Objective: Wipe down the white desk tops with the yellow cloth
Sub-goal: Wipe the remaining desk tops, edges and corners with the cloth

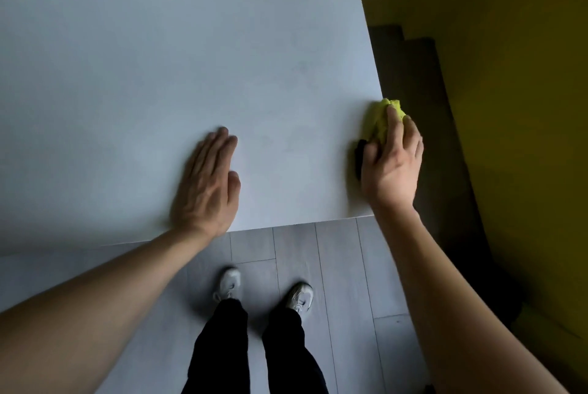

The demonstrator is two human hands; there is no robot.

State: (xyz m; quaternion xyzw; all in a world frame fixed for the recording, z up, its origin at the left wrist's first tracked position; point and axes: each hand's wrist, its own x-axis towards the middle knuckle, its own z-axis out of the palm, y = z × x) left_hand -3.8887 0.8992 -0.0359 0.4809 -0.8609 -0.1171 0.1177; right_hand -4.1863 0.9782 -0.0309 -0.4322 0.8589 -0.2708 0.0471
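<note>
The white desk top fills the upper left of the head view. My right hand presses the bunched yellow cloth against the desk's right edge, near the front right corner. The cloth sticks out past my fingertips, and a dark part of it shows by my thumb. My left hand lies flat, palm down, on the desk near its front edge, with the fingers together and nothing in it.
A yellow wall runs along the back and the right side. Between desk and wall lies a dark gap with dark steps. Grey plank floor is below, with my legs and white shoes on it.
</note>
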